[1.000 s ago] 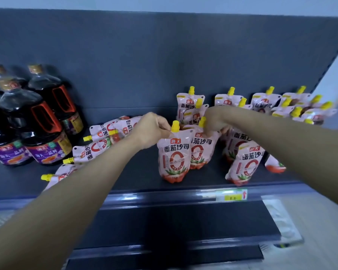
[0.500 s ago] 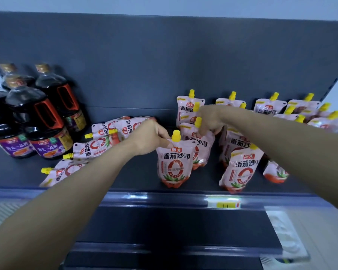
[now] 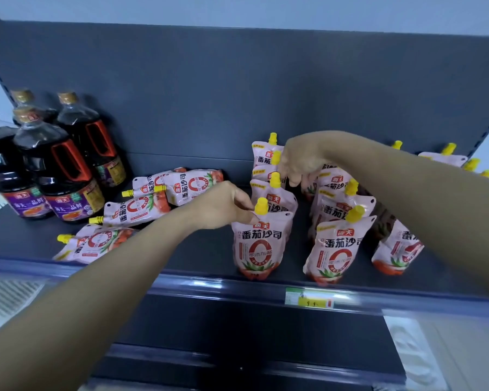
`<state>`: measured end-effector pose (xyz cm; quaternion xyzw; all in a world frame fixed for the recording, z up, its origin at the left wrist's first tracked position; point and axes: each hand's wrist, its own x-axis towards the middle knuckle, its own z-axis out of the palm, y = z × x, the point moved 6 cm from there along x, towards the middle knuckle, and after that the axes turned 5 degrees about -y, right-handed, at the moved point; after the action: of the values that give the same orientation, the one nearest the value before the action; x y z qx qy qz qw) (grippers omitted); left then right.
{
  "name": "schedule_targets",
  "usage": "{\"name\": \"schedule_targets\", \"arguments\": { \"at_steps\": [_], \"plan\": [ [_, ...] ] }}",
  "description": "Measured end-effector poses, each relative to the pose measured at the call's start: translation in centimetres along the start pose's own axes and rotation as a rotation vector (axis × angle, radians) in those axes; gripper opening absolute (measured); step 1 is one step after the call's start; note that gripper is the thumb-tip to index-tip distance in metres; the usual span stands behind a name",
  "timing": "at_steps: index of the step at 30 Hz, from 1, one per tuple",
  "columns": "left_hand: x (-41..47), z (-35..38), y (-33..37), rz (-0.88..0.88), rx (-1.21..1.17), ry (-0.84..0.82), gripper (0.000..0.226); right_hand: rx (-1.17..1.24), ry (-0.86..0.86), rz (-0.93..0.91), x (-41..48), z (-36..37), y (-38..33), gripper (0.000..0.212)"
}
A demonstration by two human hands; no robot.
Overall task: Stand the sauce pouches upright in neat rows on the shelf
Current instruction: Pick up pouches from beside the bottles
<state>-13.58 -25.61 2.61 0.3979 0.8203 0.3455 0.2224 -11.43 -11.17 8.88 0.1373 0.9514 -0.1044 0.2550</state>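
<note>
Left grip [image 3: 226, 206] pinched front pouch [image 3: 261, 244] top; right grip [image 3: 302, 162] pinched pouch behind [image 3: 278, 200]. Both soft; could flop once let go.

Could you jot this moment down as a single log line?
left hand: pinches top of front pouch, upright | right hand: at rear pouches, grip unclear | flat pouches at left: not yet stood

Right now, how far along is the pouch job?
Done: upright pouches stand in rows on the right. In hand: the left hand pinches the front pouch at its top; the right hand grips the rear pouch behind it. Left: flat pouches, at least four, lie beside the bottles.
</note>
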Motion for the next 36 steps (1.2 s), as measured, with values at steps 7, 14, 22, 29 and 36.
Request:
{"name": "schedule_targets", "arguments": {
  "at_steps": [7,14,22,29,36],
  "plan": [
    [-1.6,-2.3,1.2,0.006,-0.080,-0.028,0.010,0.018,0.341,-0.142,-2.2,-3.8,-2.6,0.027],
    [-4.5,-6.7,1.2,0.004,-0.103,0.280,0.013,-0.070,0.452,-0.328,-1.5,-3.9,-7.6,0.031],
    [-9.7,-14.9,-2.5,-0.094,0.246,0.802,0.022,-0.141,0.483,-0.484,0.4,-4.5,-14.7,0.039],
    [-12.5,-18.9,-7.4,-0.151,0.315,0.897,0.033,-0.229,0.486,-0.524,3.7,-4.5,-21.6,0.035],
    [-11.4,-20.4,-13.2,-0.148,0.390,0.795,0.049,-0.416,0.421,-0.465,8.5,-2.9,-26.3,0.041]
  ]
}}
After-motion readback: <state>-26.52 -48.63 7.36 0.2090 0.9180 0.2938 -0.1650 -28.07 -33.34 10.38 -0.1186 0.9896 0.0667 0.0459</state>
